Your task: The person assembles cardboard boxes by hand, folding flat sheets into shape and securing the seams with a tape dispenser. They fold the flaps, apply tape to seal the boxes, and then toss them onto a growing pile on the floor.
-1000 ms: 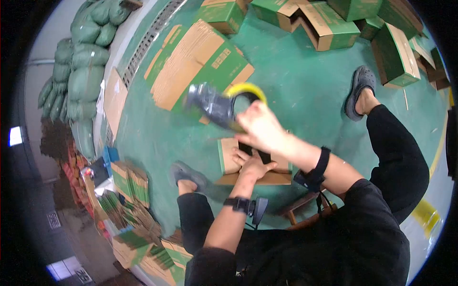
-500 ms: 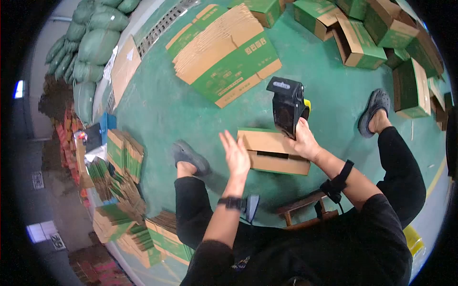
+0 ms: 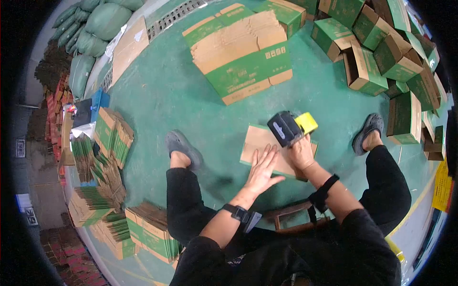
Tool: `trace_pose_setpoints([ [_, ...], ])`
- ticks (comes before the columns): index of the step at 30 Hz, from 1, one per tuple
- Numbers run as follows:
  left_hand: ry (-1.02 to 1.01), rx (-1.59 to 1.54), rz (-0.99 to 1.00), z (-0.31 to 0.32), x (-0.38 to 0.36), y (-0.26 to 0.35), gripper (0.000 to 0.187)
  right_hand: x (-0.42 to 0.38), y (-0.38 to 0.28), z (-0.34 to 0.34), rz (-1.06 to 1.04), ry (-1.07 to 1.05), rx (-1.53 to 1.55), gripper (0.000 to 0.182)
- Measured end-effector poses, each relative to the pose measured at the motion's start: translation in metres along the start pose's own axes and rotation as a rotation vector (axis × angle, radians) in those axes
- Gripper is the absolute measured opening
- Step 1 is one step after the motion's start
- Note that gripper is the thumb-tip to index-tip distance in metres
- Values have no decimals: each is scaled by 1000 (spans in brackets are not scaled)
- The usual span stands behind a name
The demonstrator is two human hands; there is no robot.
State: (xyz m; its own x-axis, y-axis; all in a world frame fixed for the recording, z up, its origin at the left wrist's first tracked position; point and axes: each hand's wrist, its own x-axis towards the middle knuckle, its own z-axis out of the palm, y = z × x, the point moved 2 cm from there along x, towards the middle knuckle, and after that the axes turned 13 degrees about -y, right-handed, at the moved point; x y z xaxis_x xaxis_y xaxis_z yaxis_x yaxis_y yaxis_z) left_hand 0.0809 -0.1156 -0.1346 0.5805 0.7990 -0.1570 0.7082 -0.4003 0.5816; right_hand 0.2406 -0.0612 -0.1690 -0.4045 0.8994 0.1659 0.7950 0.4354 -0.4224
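where the left hand (image 3: pixel 261 172) rests, flaps (image 3: pixel 254 143) cover the carton (image 3: pixel 285 165), hiding its inside.

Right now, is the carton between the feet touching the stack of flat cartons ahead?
Apart. The head view plainly shows green floor between the carton and the stack of flat cartons.

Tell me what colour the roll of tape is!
The roll of tape is bright yellow. It shows best in the head view.
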Motion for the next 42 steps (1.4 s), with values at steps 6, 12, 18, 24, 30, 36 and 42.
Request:
trace_pose_setpoints([
  [6,186,47,64,21,3,-10,77,61,-27,-96,-301,-354,33,55],
  [12,247,75,65,24,0,-12,75,167,-116,-110,-103,-589,295,35],
  [18,218,-127,10,47,5,-25,72,209,-171,33,-5,-915,55,43],
  [24,366,-637,5,37,9,-25,58,203,-182,69,3,-1070,-265,35],
  [30,302,-65,113,28,4,-17,64,155,-117,-109,-26,-1037,307,31],
  [36,412,31,128,29,-6,-14,48,-51,40,-180,290,-782,615,34],
  [42,500,532,-423,-29,63,1,54,-83,57,-182,264,-740,738,34],
])
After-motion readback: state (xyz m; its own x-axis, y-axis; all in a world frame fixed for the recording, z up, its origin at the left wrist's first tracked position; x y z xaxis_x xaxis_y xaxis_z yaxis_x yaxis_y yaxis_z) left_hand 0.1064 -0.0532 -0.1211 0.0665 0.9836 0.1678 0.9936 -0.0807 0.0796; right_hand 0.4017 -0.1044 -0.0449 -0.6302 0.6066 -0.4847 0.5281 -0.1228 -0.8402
